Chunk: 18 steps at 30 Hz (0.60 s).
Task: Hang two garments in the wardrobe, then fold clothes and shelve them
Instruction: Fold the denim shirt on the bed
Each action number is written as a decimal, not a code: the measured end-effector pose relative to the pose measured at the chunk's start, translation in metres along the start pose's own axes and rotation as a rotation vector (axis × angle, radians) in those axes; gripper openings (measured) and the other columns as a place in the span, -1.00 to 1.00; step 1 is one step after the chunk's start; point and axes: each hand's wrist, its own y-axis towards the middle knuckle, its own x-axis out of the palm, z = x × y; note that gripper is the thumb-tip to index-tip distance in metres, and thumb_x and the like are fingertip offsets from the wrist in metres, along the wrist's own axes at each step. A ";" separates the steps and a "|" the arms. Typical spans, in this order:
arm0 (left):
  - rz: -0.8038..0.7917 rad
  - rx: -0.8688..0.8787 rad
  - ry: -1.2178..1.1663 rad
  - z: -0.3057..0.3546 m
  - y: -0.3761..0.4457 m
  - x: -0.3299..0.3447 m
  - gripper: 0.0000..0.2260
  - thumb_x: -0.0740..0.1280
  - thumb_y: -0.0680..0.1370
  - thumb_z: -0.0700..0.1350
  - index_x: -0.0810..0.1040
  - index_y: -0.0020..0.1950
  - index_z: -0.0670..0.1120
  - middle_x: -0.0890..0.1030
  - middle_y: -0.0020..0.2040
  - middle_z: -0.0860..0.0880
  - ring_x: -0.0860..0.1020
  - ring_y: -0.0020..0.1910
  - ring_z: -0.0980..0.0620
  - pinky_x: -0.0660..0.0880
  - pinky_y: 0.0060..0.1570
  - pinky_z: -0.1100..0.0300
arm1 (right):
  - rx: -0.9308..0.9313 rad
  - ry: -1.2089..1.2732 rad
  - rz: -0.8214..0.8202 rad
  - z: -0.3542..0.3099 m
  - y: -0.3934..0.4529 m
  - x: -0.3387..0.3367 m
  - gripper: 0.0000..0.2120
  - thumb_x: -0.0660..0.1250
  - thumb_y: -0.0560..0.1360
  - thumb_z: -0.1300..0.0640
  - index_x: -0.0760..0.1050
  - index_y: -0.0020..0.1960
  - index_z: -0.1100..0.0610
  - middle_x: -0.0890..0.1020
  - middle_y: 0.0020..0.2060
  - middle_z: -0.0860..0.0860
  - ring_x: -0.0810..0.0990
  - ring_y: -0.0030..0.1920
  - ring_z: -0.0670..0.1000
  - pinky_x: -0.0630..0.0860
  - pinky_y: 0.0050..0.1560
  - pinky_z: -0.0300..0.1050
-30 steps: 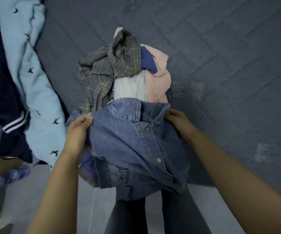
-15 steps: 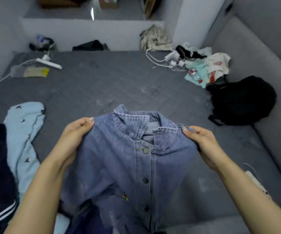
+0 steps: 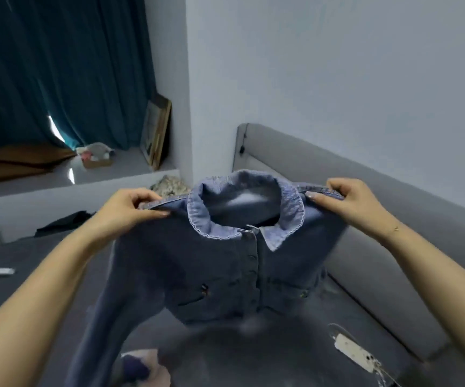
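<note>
A blue denim shirt with a collar and a buttoned front hangs in the air above the grey bed. My left hand pinches its left shoulder seam. My right hand pinches the right shoulder seam. One sleeve droops toward the lower left. A bit of a pink and purple garment shows at the bottom edge, under the shirt. No wardrobe is in view.
A grey padded headboard runs along the right wall. A phone lies on the bed at lower right. A window ledge with a teal curtain, a small box and a leaning frame is at back left.
Both hands have lifted the denim shirt from the clothes pile up to chest height and spread it by the shoulders. The camera view has tilted up toward the wall and window.
</note>
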 end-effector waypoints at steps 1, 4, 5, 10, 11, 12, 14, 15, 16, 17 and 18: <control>-0.044 0.013 0.021 0.015 0.009 -0.001 -0.95 0.52 0.40 -0.19 0.69 -0.19 -0.08 0.70 -0.23 0.03 0.59 -0.25 0.22 0.50 -0.22 0.40 | 0.003 0.015 0.005 -0.004 0.002 -0.015 -0.60 0.41 0.50 -0.04 0.42 -0.34 0.22 0.41 -0.48 0.08 0.33 -0.35 -0.17 0.29 -0.33 -0.16; -0.205 0.056 0.038 0.049 0.026 0.004 -0.91 0.47 0.37 -0.04 0.70 -0.22 -0.05 0.68 -0.26 0.07 0.58 -0.26 0.21 0.50 -0.23 0.33 | 0.056 0.072 -0.040 -0.012 0.005 -0.055 -0.65 0.37 0.50 -0.08 0.63 -0.02 0.22 0.67 -0.14 0.21 0.55 -0.18 -0.15 0.57 -0.12 -0.06; -0.227 0.099 0.048 0.056 0.029 0.006 -0.87 0.45 0.36 -0.02 0.69 -0.24 -0.07 0.62 -0.29 0.12 0.54 -0.29 0.22 0.44 -0.25 0.33 | 0.083 0.109 -0.072 -0.013 0.003 -0.066 -0.65 0.37 0.47 -0.12 0.65 0.03 0.15 0.71 -0.10 0.12 0.62 -0.12 -0.15 0.61 -0.08 -0.13; -0.260 0.204 -0.205 0.068 0.048 0.029 -0.68 0.26 0.54 -0.06 0.54 0.07 -0.32 0.55 -0.01 -0.12 0.48 -0.01 0.04 0.42 0.02 0.17 | 0.144 0.264 -0.166 -0.002 -0.006 -0.101 -0.75 0.41 0.37 -0.13 0.56 -0.29 0.06 0.61 -0.38 -0.10 0.52 -0.37 -0.19 0.46 -0.38 -0.40; -0.230 0.190 -0.271 0.072 0.053 0.037 -0.69 0.23 0.57 -0.04 0.53 0.05 -0.30 0.56 -0.05 -0.11 0.48 -0.05 0.02 0.42 -0.04 0.17 | 0.142 0.280 -0.155 0.001 -0.005 -0.106 -0.73 0.41 0.36 -0.13 0.48 -0.36 0.03 0.50 -0.46 -0.13 0.41 -0.44 -0.20 0.35 -0.46 -0.41; -0.185 0.187 -0.308 0.077 0.060 0.045 -0.71 0.22 0.59 -0.04 0.54 0.02 -0.27 0.57 -0.10 -0.08 0.48 -0.08 0.05 0.42 -0.10 0.21 | 0.144 0.274 -0.144 0.003 -0.005 -0.110 -0.70 0.40 0.36 -0.14 0.44 -0.39 0.02 0.44 -0.47 -0.12 0.35 -0.45 -0.19 0.28 -0.47 -0.39; -0.095 0.226 -0.297 0.089 0.075 0.062 -0.79 0.22 0.63 -0.11 0.57 0.01 -0.22 0.60 -0.13 -0.01 0.50 -0.14 0.15 0.45 -0.13 0.33 | 0.145 0.183 -0.097 0.010 -0.003 -0.119 -0.66 0.39 0.43 -0.16 0.42 -0.34 0.04 0.41 -0.44 -0.05 0.32 -0.41 -0.14 0.22 -0.45 -0.33; -0.061 0.250 -0.259 0.095 0.083 0.069 -0.83 0.24 0.63 -0.14 0.59 0.00 -0.19 0.60 -0.15 0.02 0.51 -0.17 0.21 0.44 -0.14 0.39 | 0.143 0.130 -0.062 0.016 -0.002 -0.124 -0.65 0.37 0.46 -0.16 0.41 -0.32 0.05 0.41 -0.43 -0.04 0.32 -0.40 -0.13 0.21 -0.46 -0.32; -0.045 0.268 -0.206 0.101 0.093 0.077 -0.86 0.27 0.62 -0.17 0.60 -0.02 -0.17 0.60 -0.17 0.04 0.50 -0.19 0.24 0.43 -0.14 0.42 | 0.143 0.086 -0.014 0.024 -0.002 -0.128 -0.64 0.36 0.48 -0.15 0.42 -0.31 0.08 0.43 -0.45 -0.04 0.33 -0.42 -0.15 0.21 -0.47 -0.34; -0.051 0.276 -0.143 0.105 0.103 0.085 -0.87 0.29 0.61 -0.18 0.61 -0.04 -0.17 0.60 -0.18 0.04 0.49 -0.21 0.24 0.42 -0.14 0.42 | 0.137 0.050 0.036 0.032 -0.002 -0.133 -0.64 0.36 0.49 -0.13 0.44 -0.31 0.11 0.47 -0.46 -0.07 0.35 -0.43 -0.18 0.24 -0.48 -0.38; -0.073 0.277 -0.073 0.107 0.113 0.093 -0.87 0.31 0.60 -0.18 0.61 -0.08 -0.19 0.59 -0.21 0.04 0.48 -0.22 0.23 0.40 -0.16 0.40 | 0.130 0.022 0.079 0.041 -0.002 -0.137 -0.66 0.36 0.50 -0.10 0.50 -0.29 0.14 0.53 -0.45 -0.09 0.40 -0.41 -0.20 0.30 -0.44 -0.41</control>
